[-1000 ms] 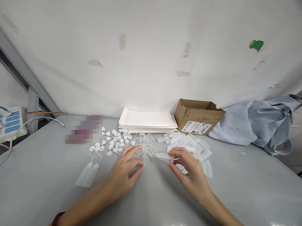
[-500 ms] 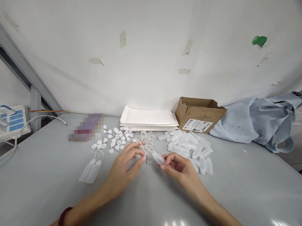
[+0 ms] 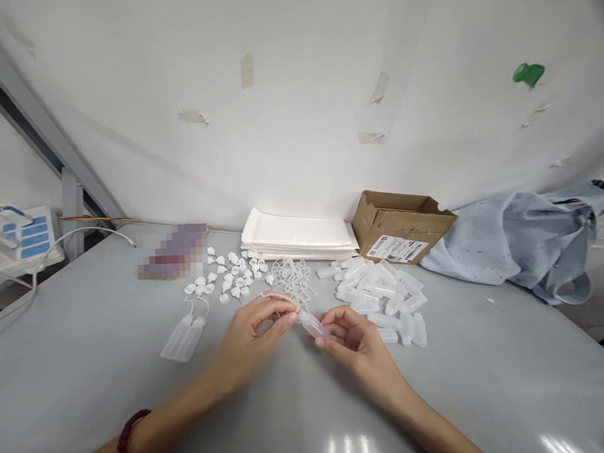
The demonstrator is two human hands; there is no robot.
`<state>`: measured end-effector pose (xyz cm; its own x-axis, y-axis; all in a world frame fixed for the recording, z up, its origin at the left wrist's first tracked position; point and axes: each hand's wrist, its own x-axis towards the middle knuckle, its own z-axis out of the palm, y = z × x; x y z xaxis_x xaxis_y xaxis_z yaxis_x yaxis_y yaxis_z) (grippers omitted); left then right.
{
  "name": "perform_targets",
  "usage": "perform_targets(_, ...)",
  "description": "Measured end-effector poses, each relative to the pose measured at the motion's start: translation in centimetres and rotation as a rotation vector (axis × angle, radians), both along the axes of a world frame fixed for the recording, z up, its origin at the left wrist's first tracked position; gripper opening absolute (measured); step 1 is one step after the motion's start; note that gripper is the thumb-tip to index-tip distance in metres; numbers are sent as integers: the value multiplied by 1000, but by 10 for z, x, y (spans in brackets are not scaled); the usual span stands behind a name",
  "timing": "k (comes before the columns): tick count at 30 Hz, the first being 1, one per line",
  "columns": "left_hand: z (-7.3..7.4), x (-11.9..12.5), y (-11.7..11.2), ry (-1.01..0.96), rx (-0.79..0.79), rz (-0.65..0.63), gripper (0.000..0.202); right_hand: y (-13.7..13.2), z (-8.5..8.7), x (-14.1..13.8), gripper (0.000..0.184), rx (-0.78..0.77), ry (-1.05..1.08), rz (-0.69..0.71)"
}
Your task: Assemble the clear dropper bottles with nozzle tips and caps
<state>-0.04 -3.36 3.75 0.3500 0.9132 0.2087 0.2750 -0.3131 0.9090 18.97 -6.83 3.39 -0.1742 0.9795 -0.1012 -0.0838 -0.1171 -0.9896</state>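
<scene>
My right hand [image 3: 357,344] holds a small translucent squeeze bottle [image 3: 315,325] near its base, neck tilted up to the left. My left hand [image 3: 254,332] is closed in a pinch at the bottle's neck. A thin white strap seems to be in that pinch, mostly hidden by the fingers. Just beyond lies a tangle of white straps [image 3: 291,275]. Several loose bottles [image 3: 379,290] are piled to the right. White pointed caps [image 3: 236,273] are scattered behind my left hand. Two bottles with straps at their necks [image 3: 185,337] lie side by side to the left.
A stack of white packets [image 3: 297,233] rests against the wall beside an open cardboard box [image 3: 407,225]. Light blue cloth [image 3: 477,239] is heaped at the right. A blurred-out flat object [image 3: 176,252] lies at back left, near a power strip [image 3: 32,238] with cables.
My left hand has moved slightly right, and its fingers have closed at the bottle's neck. The bottle in my right hand has shifted a little left.
</scene>
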Motion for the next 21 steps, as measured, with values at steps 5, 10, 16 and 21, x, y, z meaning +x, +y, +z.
perform_targets(5,0,0,-7,6,30,-14,14,-1,-5,0,25,26,0,16)
perform_targets(10,-2,-1,-9,14,-66,37,11,-3,-4,-1,20,25,-67,44)
perform_targets(16,-1,-1,-9,3,-67,-3,13,-6,-2,-3,15,91,-133,59)
perform_targets(21,1,-1,-9,17,-96,-35,13,-6,-6,-2,14,153,-181,62)
